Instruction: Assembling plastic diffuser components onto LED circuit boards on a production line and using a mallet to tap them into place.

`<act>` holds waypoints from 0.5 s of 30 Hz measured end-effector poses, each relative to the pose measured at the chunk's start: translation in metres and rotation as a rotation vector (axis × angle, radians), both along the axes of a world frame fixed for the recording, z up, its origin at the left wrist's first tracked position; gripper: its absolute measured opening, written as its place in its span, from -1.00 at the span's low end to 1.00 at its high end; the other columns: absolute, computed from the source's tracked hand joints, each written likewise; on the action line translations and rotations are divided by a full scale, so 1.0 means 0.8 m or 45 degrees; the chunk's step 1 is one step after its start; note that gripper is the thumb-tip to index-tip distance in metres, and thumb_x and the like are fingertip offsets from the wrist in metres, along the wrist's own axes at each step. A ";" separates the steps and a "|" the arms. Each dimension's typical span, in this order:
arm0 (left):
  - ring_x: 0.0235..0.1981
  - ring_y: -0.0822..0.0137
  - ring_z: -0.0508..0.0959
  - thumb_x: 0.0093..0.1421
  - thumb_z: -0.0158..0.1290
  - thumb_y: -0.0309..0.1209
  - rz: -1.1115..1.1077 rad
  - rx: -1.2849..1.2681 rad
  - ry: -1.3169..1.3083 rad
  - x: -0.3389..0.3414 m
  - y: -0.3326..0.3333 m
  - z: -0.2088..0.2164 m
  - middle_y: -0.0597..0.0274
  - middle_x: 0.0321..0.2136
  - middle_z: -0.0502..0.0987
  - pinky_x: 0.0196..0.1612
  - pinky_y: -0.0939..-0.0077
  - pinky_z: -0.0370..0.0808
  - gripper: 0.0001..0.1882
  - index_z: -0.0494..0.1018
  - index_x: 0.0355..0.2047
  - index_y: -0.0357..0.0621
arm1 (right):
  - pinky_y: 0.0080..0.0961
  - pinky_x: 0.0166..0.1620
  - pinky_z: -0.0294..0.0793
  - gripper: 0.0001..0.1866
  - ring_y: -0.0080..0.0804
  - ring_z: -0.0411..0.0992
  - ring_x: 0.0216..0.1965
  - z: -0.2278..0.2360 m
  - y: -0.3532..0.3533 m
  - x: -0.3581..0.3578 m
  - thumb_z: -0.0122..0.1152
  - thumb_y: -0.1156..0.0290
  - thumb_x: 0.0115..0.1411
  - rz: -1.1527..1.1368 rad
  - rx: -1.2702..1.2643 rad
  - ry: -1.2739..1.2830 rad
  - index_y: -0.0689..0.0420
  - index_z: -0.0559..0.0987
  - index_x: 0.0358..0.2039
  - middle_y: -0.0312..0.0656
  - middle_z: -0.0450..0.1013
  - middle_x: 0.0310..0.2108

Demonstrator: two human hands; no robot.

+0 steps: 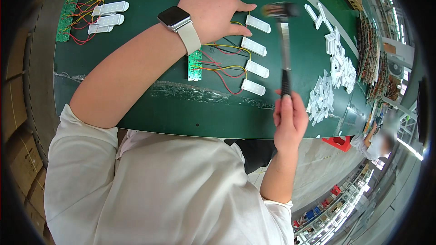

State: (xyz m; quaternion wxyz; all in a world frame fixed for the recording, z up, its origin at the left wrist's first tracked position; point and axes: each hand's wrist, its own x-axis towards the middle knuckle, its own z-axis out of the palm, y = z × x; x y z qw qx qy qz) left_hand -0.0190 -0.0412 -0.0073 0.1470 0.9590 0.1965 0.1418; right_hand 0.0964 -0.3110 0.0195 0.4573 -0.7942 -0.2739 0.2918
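My right hand (289,117) is clenched around the black grip of a small hammer (283,41), its metal shaft standing up and away from me and its dark head blurred above the green table (150,104). My left hand (217,7) lies open and flat, fingers spread, pressing down on wires at the far end of the piece I am working on; it grips nothing. A watch (175,18) with a pale strap sits on that wrist. Just beside my left hand, four white plastic bars (255,66) lie in a column, joined by red and yellow wires (222,63) to a small green circuit board (195,66) that rests by my wrist. The hammer head hangs just to the right of the topmost bar, not touching it. To the right of the hammer, a heap of loose white plastic pieces (331,77) spreads over the table. At the far left corner lies another set of white bars (111,7) wired to green boards (68,13), well apart from both hands.
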 end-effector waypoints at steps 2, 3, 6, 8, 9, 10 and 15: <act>0.35 0.04 0.34 0.22 0.16 0.15 -0.020 -0.048 0.057 0.000 0.002 0.004 0.12 0.30 0.43 0.24 0.12 0.31 -0.43 0.60 0.14 0.17 | -0.72 -0.51 0.13 -0.69 -0.76 0.20 -0.57 -0.008 0.004 -0.001 0.06 0.30 0.50 0.008 -0.061 -0.026 0.33 0.59 -0.11 -0.45 0.34 -0.58; 0.35 0.04 0.34 0.22 0.16 0.15 -0.017 -0.053 0.056 0.000 0.001 0.004 0.12 0.30 0.43 0.24 0.12 0.31 -0.43 0.60 0.14 0.17 | -0.71 -0.50 0.15 -0.69 -0.75 0.22 -0.57 -0.011 0.005 -0.001 0.06 0.31 0.49 0.009 -0.117 -0.052 0.33 0.59 -0.12 -0.43 0.35 -0.57; 0.35 0.03 0.33 0.22 0.17 0.13 -0.014 -0.067 0.043 -0.002 0.002 0.003 0.10 0.32 0.41 0.24 0.11 0.31 -0.43 0.60 0.14 0.16 | -0.68 -0.48 0.20 -0.69 -0.71 0.25 -0.56 -0.005 -0.001 0.000 0.08 0.32 0.48 0.058 0.002 -0.133 0.35 0.60 -0.12 -0.39 0.38 -0.57; 0.36 0.03 0.31 0.22 0.17 0.12 0.013 0.001 0.027 0.000 -0.001 -0.002 0.10 0.33 0.40 0.24 0.10 0.31 -0.43 0.60 0.14 0.15 | -0.64 -0.45 0.27 -0.70 -0.65 0.29 -0.55 -0.007 -0.008 0.000 0.10 0.34 0.47 0.157 0.151 -0.375 0.37 0.60 -0.10 -0.36 0.40 -0.56; 0.36 0.03 0.31 0.22 0.17 0.12 0.014 0.000 0.026 0.002 0.001 -0.009 0.10 0.33 0.40 0.24 0.10 0.31 -0.43 0.60 0.14 0.15 | -0.64 -0.45 0.27 -0.70 -0.65 0.29 -0.55 -0.008 -0.009 0.000 0.10 0.34 0.47 0.159 0.150 -0.375 0.37 0.60 -0.10 -0.36 0.40 -0.56; 0.36 0.03 0.31 0.22 0.17 0.12 0.027 0.044 0.014 0.005 0.003 -0.013 0.09 0.33 0.40 0.24 0.10 0.31 -0.42 0.59 0.15 0.14 | -0.63 -0.44 0.29 -0.70 -0.63 0.30 -0.54 -0.009 -0.010 0.000 0.12 0.35 0.46 0.194 0.099 -0.447 0.38 0.60 -0.09 -0.35 0.41 -0.55; 0.35 0.03 0.32 0.23 0.17 0.12 -0.040 -0.077 0.053 0.003 0.005 -0.003 0.09 0.32 0.40 0.23 0.10 0.31 -0.42 0.58 0.16 0.13 | -0.60 -0.43 0.34 -0.73 -0.55 0.36 -0.53 -0.031 -0.021 0.002 0.18 0.41 0.42 0.075 0.098 -0.414 0.42 0.59 -0.08 -0.23 0.43 -0.54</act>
